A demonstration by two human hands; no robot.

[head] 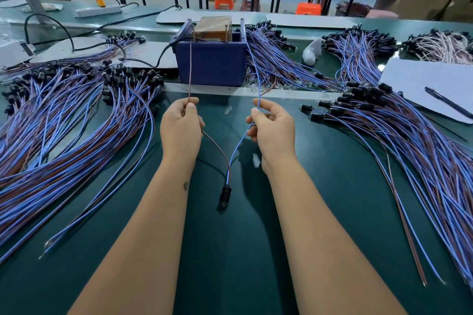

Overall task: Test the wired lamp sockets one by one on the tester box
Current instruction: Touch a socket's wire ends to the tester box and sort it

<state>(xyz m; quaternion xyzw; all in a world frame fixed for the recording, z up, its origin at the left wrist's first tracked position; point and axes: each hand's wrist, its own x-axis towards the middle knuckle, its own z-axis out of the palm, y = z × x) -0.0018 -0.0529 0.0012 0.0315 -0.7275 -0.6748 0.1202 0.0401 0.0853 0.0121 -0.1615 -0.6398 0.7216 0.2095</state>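
Two forearms cut off below | left hand (pixel 181 127) pinches brown wire (pixel 190 69), right hand (pixel 273 128) pinches blue wire (pixel 256 69) | one black socket (pixel 225 193) hangs between | wire tips hidden in blue tester box (pixel 212 64) | piles uncountable

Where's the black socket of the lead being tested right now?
In the head view, the black lamp socket lies on the green mat between the forearms, below both hands, at the low end of its brown wire and blue wire.
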